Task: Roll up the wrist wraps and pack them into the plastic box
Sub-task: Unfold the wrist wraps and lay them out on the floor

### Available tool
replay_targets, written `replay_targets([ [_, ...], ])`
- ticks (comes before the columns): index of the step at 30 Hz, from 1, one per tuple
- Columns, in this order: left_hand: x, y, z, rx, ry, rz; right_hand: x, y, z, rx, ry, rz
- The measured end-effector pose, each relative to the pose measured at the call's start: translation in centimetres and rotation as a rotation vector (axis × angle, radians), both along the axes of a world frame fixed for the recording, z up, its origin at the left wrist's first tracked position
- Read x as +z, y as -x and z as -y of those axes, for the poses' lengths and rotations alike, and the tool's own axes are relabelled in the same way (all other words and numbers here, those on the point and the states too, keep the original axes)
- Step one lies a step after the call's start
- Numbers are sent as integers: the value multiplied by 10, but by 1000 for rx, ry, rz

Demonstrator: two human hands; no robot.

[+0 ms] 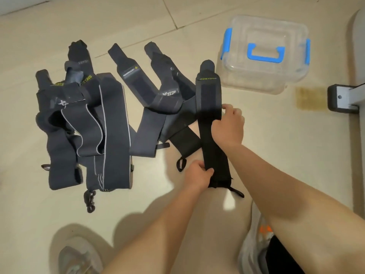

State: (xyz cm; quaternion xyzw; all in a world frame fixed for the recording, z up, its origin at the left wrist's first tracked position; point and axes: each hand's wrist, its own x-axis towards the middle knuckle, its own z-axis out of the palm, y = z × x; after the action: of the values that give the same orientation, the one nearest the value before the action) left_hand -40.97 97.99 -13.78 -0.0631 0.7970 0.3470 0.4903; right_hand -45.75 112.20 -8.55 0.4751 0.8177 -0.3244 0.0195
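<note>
on the left of the tiled floor (138, 20) lies a tangled heap of dark wrist wraps (85, 119), unrolled and overlapping, some with pale piping and printed lettering. just right of it a second loose cluster of wraps (154, 99) fans out, its straps crossing one another.

the left hand (197, 175) grips the near end of a black wrist wrap (209, 115); its thumb lies across the front of the strap and its fingers (194, 167) curl behind the left edge. the wrap runs flat and straight away from the person, with its thumb loop (237, 191) trailing beside that hand. the right hand (229, 123) holds the wrap at mid-length, fingers clenched over its right edge.

beyond the wrap's far tip, to the right, sits the clear plastic box (264, 54) with blue latches and handle, lid on, apart from both hands. a grey furniture foot (343, 97) stands at the far right.
</note>
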Motion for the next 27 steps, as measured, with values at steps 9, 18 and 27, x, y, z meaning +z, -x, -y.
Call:
replay_targets([
  [9, 30, -3, 22, -337, -33, -123, -23, -107, 46, 642, -109, 460],
  [18, 75, 66, 62, -91, 16, -316, 7, -102, 44, 471, -189, 549],
  [27, 75, 156, 89, 84, 121, -634, 34, 45, 62, 434, 90, -33],
])
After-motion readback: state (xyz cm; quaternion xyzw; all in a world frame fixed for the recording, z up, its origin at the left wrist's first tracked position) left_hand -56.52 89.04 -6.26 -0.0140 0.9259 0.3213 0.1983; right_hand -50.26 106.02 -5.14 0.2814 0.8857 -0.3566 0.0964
